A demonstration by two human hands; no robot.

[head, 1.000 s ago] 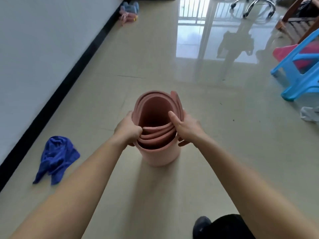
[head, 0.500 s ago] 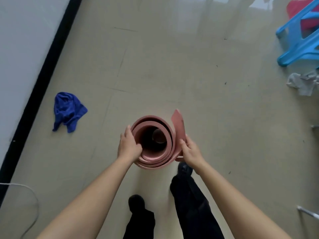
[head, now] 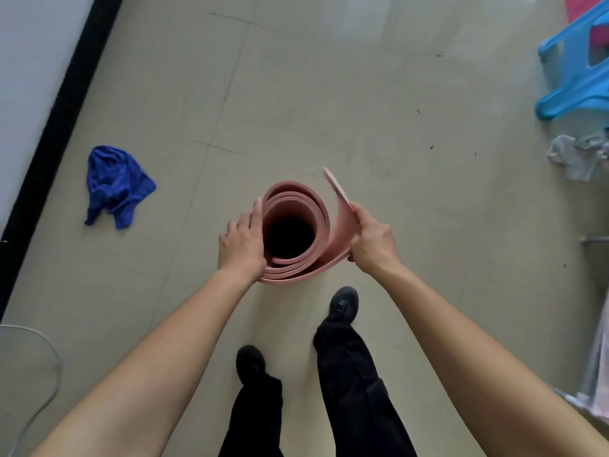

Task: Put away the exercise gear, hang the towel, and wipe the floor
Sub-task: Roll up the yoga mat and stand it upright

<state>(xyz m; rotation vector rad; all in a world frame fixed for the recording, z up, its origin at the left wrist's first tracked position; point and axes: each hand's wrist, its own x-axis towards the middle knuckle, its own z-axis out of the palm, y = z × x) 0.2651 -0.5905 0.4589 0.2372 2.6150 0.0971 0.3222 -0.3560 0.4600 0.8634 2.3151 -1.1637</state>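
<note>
A pink exercise mat (head: pixel 316 212) is rolled into a loose tube and held upright, so I look straight down its dark core. My left hand (head: pixel 242 244) presses flat against the roll's left side. My right hand (head: pixel 370 240) grips the mat's loose outer flap, which stands away from the roll on the right. A crumpled blue towel (head: pixel 113 186) lies on the beige tiled floor to the left, near the wall. A grey rag (head: pixel 578 155) lies on the floor at the right edge.
A white wall with a black skirting board (head: pixel 52 127) runs along the left. A blue plastic chair (head: pixel 580 70) stands at the upper right. A white cable (head: pixel 49 354) curls at the lower left. My black-trousered legs and shoes (head: pixel 342 306) stand just below the mat.
The view has tilted down to look straight over the mat. My right hand has pulled the outer flap away from the roll, and my left hand has flattened against its side.
</note>
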